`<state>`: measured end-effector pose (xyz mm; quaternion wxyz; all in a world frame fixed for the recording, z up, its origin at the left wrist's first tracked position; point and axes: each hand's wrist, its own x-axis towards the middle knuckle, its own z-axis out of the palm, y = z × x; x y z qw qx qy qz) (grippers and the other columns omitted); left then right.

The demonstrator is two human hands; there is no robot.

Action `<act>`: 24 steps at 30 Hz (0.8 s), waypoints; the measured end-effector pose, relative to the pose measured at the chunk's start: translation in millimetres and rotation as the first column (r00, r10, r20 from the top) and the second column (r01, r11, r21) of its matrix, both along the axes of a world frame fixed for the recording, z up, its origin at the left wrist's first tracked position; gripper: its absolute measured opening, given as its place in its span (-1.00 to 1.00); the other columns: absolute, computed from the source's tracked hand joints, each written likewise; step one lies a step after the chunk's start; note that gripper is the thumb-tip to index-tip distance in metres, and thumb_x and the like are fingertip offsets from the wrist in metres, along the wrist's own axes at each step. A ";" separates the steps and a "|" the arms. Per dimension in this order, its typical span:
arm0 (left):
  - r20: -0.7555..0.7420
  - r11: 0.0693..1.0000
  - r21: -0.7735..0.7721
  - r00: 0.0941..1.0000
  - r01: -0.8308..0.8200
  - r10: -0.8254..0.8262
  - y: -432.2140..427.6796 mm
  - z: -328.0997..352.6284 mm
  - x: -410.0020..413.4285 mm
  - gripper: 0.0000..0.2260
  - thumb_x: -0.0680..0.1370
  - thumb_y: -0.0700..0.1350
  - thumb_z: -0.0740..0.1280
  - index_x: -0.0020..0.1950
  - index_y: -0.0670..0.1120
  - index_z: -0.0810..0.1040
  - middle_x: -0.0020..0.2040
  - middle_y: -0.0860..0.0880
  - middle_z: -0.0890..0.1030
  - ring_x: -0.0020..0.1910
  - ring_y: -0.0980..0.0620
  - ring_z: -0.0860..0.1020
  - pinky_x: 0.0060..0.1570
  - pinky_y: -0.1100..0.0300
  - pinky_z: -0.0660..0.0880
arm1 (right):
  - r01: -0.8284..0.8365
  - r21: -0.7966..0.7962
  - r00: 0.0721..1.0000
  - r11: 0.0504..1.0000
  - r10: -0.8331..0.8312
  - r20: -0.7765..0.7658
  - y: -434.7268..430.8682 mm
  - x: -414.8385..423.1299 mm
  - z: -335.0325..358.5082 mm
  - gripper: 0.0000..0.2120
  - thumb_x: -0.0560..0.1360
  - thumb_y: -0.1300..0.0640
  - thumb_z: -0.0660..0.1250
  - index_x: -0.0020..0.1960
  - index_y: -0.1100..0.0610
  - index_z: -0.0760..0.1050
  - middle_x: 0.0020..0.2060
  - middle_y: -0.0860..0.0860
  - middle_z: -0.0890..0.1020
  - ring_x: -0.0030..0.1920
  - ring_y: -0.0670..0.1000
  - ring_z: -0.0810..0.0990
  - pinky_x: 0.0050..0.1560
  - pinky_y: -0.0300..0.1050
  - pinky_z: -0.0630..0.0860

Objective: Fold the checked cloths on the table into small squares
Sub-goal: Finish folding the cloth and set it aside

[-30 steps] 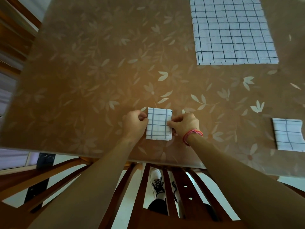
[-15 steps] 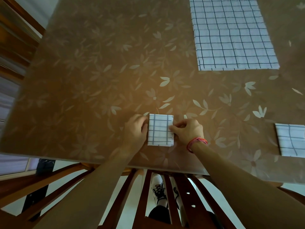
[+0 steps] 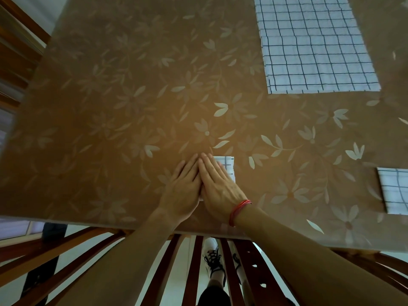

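A small folded checked cloth lies near the table's front edge, mostly hidden under my hands; only its right strip shows. My left hand and my right hand lie flat side by side with straight fingers, pressing down on it. A red band circles my right wrist. A large unfolded checked cloth lies flat at the back right. Another folded checked cloth sits at the right edge of view.
The table has a brown covering with a pale flower pattern; its front edge runs just below my wrists. A wooden chair back stands under the edge, with a shoe visible through its slats. Wooden framing shows at the left.
Before, both hands pinched the sides of the small folded cloth. Now they have come together and lie flat on top of it, covering most of it.
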<state>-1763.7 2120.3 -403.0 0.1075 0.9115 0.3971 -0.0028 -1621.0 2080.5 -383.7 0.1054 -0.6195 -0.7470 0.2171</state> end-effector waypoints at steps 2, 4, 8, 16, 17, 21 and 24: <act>-0.005 1.000 -0.004 1.000 0.016 -0.016 1.7 0.8 -2.6 -0.50 0.70 0.01 -0.14 0.54 -0.22 0.21 0.55 -0.15 0.21 0.56 -0.05 0.11 0.47 -0.09 0.20 | -0.005 -0.022 0.998 1.000 0.007 0.057 0.5 4.2 -6.5 -0.40 0.58 0.03 -0.15 0.56 0.28 0.03 0.56 0.16 0.04 0.57 0.09 -0.03 0.54 0.12 0.06; -0.004 0.999 0.001 0.999 0.038 -0.038 4.2 1.4 -4.6 -0.45 0.70 0.04 -0.24 0.55 -0.22 0.20 0.56 -0.15 0.19 0.57 -0.04 0.09 0.48 -0.09 0.19 | -0.027 -0.037 0.994 0.999 0.030 0.105 2.0 7.2 -8.6 -0.38 0.60 -0.03 -0.17 0.57 0.25 -0.03 0.57 0.14 -0.02 0.57 0.07 -0.08 0.55 0.09 0.01; -0.012 0.999 0.029 0.999 0.043 -0.042 5.2 -1.0 -5.0 -0.52 0.71 0.00 -0.14 0.57 -0.19 0.15 0.58 -0.12 0.15 0.57 -0.02 0.06 0.48 -0.06 0.18 | -0.038 -0.057 0.972 0.998 0.051 0.231 -1.9 28.2 -9.2 -0.35 0.63 -0.15 -0.14 0.58 0.22 -0.08 0.57 0.11 -0.05 0.57 0.05 -0.10 0.55 0.06 -0.05; -0.040 1.000 0.019 0.999 0.017 -0.016 4.5 4.8 -4.6 -0.52 0.68 -0.06 -0.03 0.58 -0.19 0.09 0.59 -0.13 0.11 0.58 -0.03 0.01 0.50 -0.04 0.14 | -0.058 -0.111 0.907 0.992 0.098 0.408 -6.3 59.0 -7.3 -0.31 0.62 -0.20 -0.17 0.57 0.24 -0.01 0.57 0.15 0.04 0.57 0.11 0.01 0.53 0.17 0.01; -0.044 1.000 0.016 0.999 0.023 -0.022 0.2 6.8 -6.7 -0.51 0.66 -0.07 -0.03 0.58 -0.20 0.07 0.59 -0.14 0.10 0.58 -0.03 0.00 0.50 -0.04 0.13 | -0.058 -0.115 0.903 0.992 0.102 0.417 -6.3 57.8 -6.9 -0.31 0.61 -0.20 -0.18 0.57 0.24 0.00 0.56 0.16 0.04 0.57 0.11 0.02 0.53 0.18 0.02; -0.053 0.989 -0.040 0.988 0.142 -0.144 -42.1 11.9 -36.5 -0.50 0.66 -0.04 -0.01 0.57 -0.19 0.10 0.59 -0.13 0.09 0.58 -0.04 0.01 0.51 0.00 0.03 | -0.058 -0.135 0.893 0.989 0.112 0.436 -7.1 57.6 -5.4 -0.30 0.62 -0.21 -0.21 0.57 0.25 -0.03 0.56 0.17 0.02 0.56 0.13 0.02 0.52 0.21 0.05; -0.082 0.978 -0.084 0.977 0.189 -0.196 -63.8 17.4 -55.0 -0.51 0.67 -0.03 0.04 0.58 -0.17 0.11 0.60 -0.11 0.05 0.58 -0.02 0.00 0.48 -0.01 0.03 | -0.064 -0.150 0.891 0.987 0.125 0.437 -7.5 57.8 -4.7 -0.29 0.61 -0.22 -0.25 0.57 0.25 -0.05 0.56 0.16 0.01 0.56 0.13 0.01 0.52 0.20 0.03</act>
